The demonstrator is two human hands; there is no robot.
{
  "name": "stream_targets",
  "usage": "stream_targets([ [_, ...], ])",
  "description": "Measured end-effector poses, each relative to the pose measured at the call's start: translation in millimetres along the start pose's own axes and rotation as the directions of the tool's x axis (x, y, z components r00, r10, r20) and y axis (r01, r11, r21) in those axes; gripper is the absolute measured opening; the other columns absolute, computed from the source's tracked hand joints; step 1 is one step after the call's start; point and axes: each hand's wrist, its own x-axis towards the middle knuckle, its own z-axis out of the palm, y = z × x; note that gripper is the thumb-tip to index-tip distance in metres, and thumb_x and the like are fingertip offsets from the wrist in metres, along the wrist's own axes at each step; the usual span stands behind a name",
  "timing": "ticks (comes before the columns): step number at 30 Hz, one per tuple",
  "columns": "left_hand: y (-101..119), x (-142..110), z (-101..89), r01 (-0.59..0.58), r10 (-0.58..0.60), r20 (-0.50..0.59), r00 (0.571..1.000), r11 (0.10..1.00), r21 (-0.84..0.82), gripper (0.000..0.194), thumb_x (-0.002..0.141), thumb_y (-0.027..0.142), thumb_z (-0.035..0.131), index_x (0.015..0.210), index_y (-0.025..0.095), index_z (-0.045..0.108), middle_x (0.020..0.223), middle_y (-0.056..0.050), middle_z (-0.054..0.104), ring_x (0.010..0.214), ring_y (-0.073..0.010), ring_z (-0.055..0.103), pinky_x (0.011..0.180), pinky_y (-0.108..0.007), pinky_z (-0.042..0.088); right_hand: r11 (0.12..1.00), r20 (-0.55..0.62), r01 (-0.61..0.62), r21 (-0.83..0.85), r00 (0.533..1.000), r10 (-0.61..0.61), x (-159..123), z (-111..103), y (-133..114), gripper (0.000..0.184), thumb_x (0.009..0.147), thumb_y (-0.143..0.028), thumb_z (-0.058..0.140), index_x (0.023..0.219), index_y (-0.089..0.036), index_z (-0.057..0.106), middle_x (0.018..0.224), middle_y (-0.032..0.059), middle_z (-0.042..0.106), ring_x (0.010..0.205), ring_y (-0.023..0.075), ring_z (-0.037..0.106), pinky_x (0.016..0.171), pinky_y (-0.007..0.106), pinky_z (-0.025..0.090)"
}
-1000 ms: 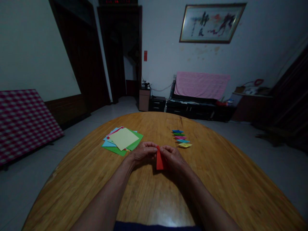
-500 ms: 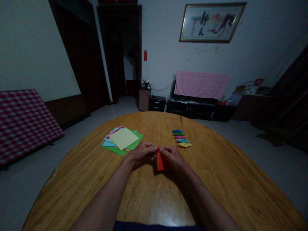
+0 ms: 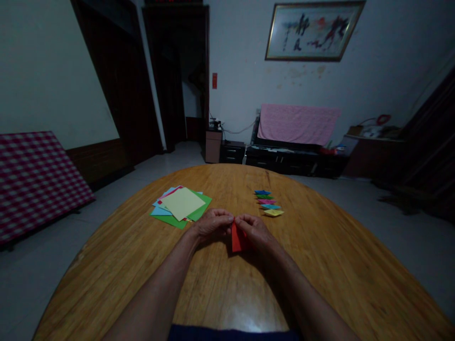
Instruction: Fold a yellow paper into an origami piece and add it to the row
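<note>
Wooden tabletop (image 3: 320,265), left hand (image 3: 212,225) and right hand (image 3: 256,233) pinched together, grip clamped on top of folded red paper (image 3: 238,239)

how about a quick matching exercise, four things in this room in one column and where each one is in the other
Things:
1. red folded paper
2. stack of coloured paper sheets
3. row of small folded paper pieces
4. pink towel

Places:
a. draped above a dark low cabinet by the far wall
b. held between the left hand and right hand
c. on the wooden table, left of the hands
d. on the table, beyond the hands and to their right

Pairs: 1-b, 2-c, 3-d, 4-a
</note>
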Motion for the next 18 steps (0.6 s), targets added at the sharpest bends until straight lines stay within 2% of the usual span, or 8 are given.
stream_targets([
  [9, -0.8, -1.0, -0.8, 0.002, -0.002, 0.027, 1.0, 1.0, -0.009, 0.018, 0.068, 0.023, 0.071, 0.077, 0.011, 0.06, 0.059, -0.003, 0.061, 0.048, -0.0109, 0.055, 0.05, -0.024, 0.041, 1.0, -0.027, -0.004, -0.018, 1.0, 0.003, -2.2, 2.6, -1.1, 0.026, 0.073, -0.043, 0.064, 0.073, -0.018, 0.059, 0.069, 0.0061, 0.066, 0.056, 0.0155, 0.058, 0.054, 0.028, 0.043],
  [18, 1.5, -3.0, 3.7, 0.014, -0.014, 0.001, 1.0, 1.0, 0.02, 0.015, 0.068, 0.021, 0.069, 0.075, 0.011, 0.06, 0.056, -0.003, 0.06, 0.046, -0.01, 0.053, 0.05, -0.023, 0.04, 1.0, -0.013, -0.002, -0.014, 1.0, 0.002, -1.8, -0.1, 2.3, 0.026, 0.073, -0.043, 0.063, 0.072, -0.018, 0.058, 0.065, 0.0039, 0.064, 0.053, 0.0134, 0.055, 0.051, 0.025, 0.04],
])
